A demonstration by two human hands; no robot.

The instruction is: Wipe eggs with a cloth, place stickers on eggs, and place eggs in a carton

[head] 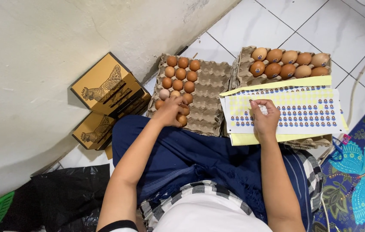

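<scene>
Head cam looks straight down on a person sitting on a tiled floor [302, 17], legs crossed under dark blue cloth. Left hand [170, 111] rests on the near rows of the left egg tray [210, 92], fingers curled loosely over a brown egg [182, 120] at the tray's near edge; looks like a light grip to steady it, not a lift (can't tell if egg is clear of its cup). Abt a dozen more brown eggs fill the tray's left columns; right columns are bare cups.

Right hand [265, 120] lies on a sticker sheet [307, 112], thumb and forefinger pinched together at a small pale bit, prob. one sticker being peeled, tho too small to be sure. Other fingers tucked under. Sheet sits on yellow backing sheets [277, 83], all laid across the near part of the right egg tray [251, 56] as a work surface close to the lap; far row of that tray shows ten-odd eggs uncovered.

Left, by the wall [27, 51]: two tan cartons w/ hen drawing [105, 83], stacked w/in arm's reach. Near left: black plastic bag [66, 193]. Far right: patterned mat w/ blue butterfly [360, 172].
</scene>
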